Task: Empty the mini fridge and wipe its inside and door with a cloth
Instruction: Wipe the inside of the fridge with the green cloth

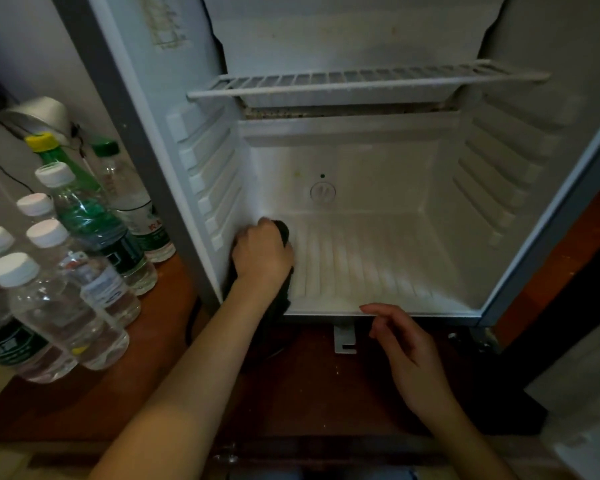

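Cloth (282,229): dark, bunched, gripped in the left hand (262,255), which pressed it into the mini fridge's (361,268) rear left floor corner, against the ribbed left wall. A tail of it hung out over the fridge's front lip under the wrist. Judged soft, light and limp, so it should follow the floor ribs and wall ledges. It is best held wadded in the palm as here, since a loose tail could snag. Right hand (406,344) held nothing, its fingers loosely curled, just outside the fridge's front lip and not touching it. The fridge interior showed no contents. A white wire shelf (361,82) sat in the upper part, with a grimy strip below its rear edge, and a round fitting (323,192) sat low on the back wall. Judgement: the shelf would obstruct wiping above it, and the wall ledges are likely to trap dirt. Outside, left of the fridge, clear water bottles (66,292) and a green bottle (61,161) with a yellow cap stood close together on a wooden surface (160,344), near the left elbow's path. A metal bracket (344,339) lay below the fridge front. Door not clearly made out.
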The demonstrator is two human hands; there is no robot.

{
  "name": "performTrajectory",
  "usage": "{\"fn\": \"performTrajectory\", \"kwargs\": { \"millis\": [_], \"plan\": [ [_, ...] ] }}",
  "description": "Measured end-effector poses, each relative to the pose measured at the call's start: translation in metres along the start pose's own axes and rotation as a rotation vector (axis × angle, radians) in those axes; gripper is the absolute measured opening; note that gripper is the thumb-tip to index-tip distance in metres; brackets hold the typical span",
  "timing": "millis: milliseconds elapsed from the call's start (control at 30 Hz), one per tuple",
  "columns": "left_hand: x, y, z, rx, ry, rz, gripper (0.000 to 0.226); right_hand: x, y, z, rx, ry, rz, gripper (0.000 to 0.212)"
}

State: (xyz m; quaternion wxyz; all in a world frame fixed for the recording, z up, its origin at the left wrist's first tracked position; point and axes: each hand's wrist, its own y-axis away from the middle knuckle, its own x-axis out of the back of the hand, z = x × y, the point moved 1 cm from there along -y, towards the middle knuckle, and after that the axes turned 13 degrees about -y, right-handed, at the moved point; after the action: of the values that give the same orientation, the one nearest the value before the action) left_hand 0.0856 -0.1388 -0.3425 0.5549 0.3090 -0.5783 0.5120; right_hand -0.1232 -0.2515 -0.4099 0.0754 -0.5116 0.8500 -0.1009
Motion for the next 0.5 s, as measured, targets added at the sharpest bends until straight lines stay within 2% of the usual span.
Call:
{"fn": "performTrajectory", "kwargs": {
  "millis": [133,300,433,500],
  "plan": [
    [-0.009,-0.042,0.019,0.061,-0.053,-0.041,0.016,-0.001,0.001,-0.002,-0.013,-0.003,0.005,0.023],
    [0.0,-0.065,0.028,0.044,-0.122,-0.129,0.009,-0.001,0.0,-0.002,-0.009,-0.012,0.016,0.023],
    [0.002,-0.056,0.023,-0.101,0.014,-0.259,0.043,-0.001,0.0,-0.003,-0.001,0.0,0.008,0.023],
    [0.006,-0.041,0.03,-0.221,0.029,-0.298,0.044,-0.001,0.0,-0.003,0.001,-0.003,0.009,0.023]
  ]
}}
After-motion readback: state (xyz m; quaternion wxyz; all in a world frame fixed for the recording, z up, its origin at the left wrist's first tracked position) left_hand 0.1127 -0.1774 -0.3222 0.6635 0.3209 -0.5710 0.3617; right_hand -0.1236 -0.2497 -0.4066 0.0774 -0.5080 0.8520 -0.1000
